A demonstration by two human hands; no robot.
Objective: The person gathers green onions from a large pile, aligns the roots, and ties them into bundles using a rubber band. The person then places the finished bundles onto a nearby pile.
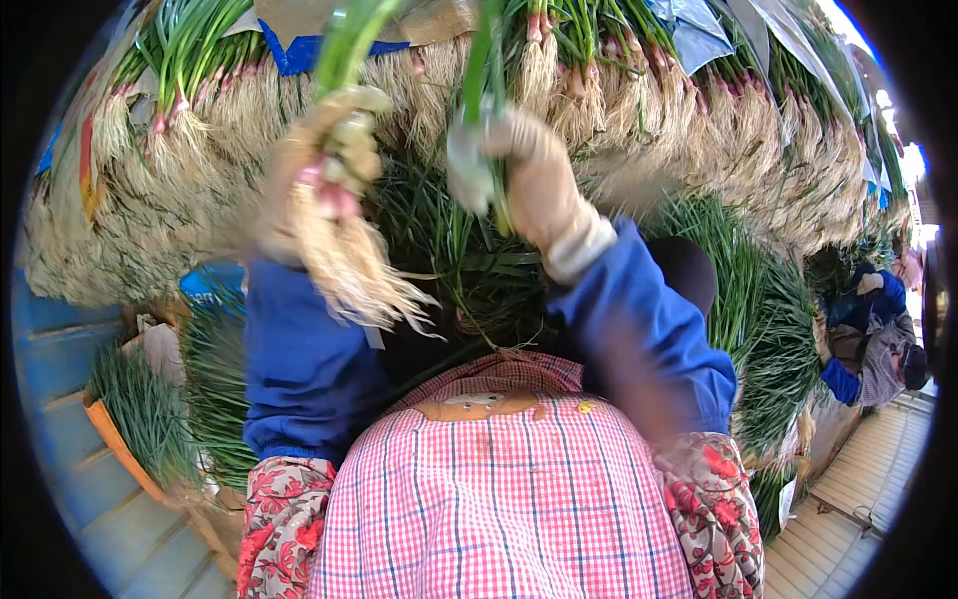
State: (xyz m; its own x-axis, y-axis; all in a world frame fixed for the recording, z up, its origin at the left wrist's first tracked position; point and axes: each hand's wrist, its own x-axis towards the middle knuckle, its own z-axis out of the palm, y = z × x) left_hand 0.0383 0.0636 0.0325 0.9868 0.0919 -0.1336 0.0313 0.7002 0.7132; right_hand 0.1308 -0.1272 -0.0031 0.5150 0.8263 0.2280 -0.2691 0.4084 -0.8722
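My left hand (352, 138), in a soiled light glove, is closed around a small bunch of spring onions (337, 198). Their pinkish bulbs show below the fingers, and long pale roots (337, 258) hang toward my lap. The green leaves rise past the top edge of the view. My right hand (535, 161), gloved too and blurred by motion, grips green onion leaves (479, 64) a little apart from the left hand. A bent leaf end pokes out under that fist. Between my forearms lies a dark heap of loose green leaves (464, 247).
A long pile of spring onions (658, 112) spans the far side, roots facing me. Stacked greens stand to the left (217, 367) and right (778, 337). An orange-edged crate (123, 449) sits at left. Farther right, another person (876, 344) bends beside the greens.
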